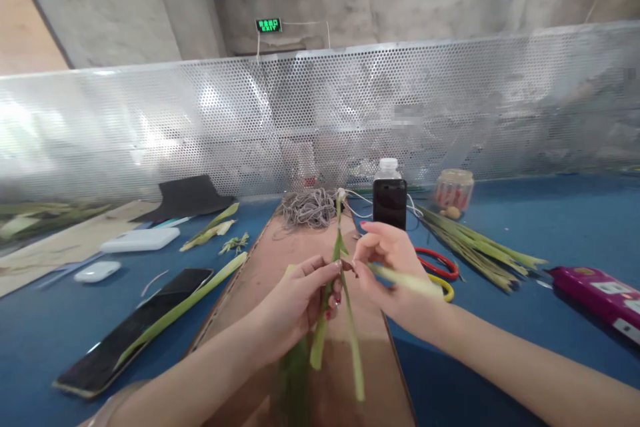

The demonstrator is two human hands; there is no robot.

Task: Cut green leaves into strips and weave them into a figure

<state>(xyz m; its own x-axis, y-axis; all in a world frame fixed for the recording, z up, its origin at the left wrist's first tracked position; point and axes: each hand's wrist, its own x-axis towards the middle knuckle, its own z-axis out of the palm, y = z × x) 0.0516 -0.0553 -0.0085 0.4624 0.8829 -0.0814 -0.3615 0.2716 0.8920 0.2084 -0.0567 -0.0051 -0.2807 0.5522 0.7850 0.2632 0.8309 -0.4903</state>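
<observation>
My left hand [313,293] is closed around green leaf strips [356,347], whose loose ends hang below the fingers. Above that grip the strips narrow into a folded point [340,240], and a thin strand runs up toward a pale knot [341,194]. Close beside it, my right hand [387,263] pinches a leaf strip [405,279] that sticks out to the right, blurred. Fingertips of both hands nearly meet at the folded part. Under the hands lies a brown board [265,267].
A heap of grey cord [309,207] sits at the board's far end. On the left are a large phone [140,327] and a white case [97,271]. To the right are an upright phone [390,203], red-handled scissors [440,261], a leaf bundle [480,247], a jar [454,190] and a purple device [597,293].
</observation>
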